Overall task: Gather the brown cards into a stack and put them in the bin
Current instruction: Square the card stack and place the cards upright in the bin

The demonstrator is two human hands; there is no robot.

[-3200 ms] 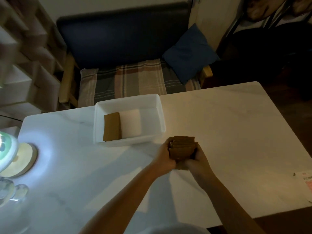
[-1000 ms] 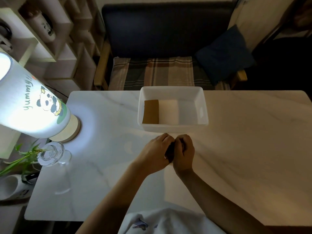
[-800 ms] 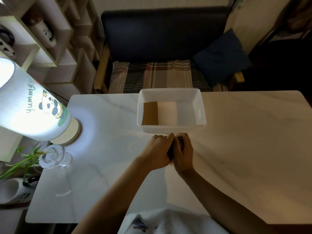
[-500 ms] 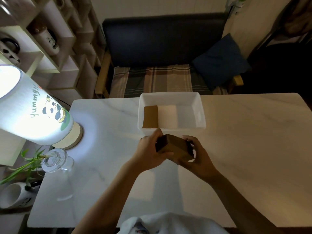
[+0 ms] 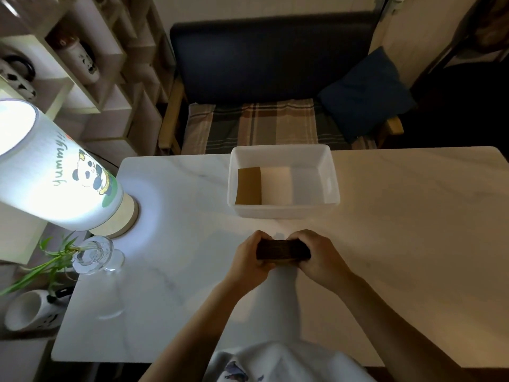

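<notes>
Both hands, left hand (image 5: 249, 259) and right hand (image 5: 319, 256), clamp the card stack (image 5: 283, 250) ends, squaring it; next, lift into bin (image 5: 283, 210).

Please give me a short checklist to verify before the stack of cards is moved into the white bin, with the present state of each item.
1. Stack of brown cards gripped at both ends: ok. The left hand holds its left end, the right hand its right end.
2. Cards squared into one block: ok as far as visible; the far side is hidden.
3. No loose brown cards on the white table: ok in the visible part.
4. Path to the white bin: ok. It stands directly beyond the hands, with nothing between.
5. Room in the bin: ok. Only a brown card and a pale card lie flat on its floor.
6. Lit lamp and glass vase away from the path: ok, far to the left.
</notes>
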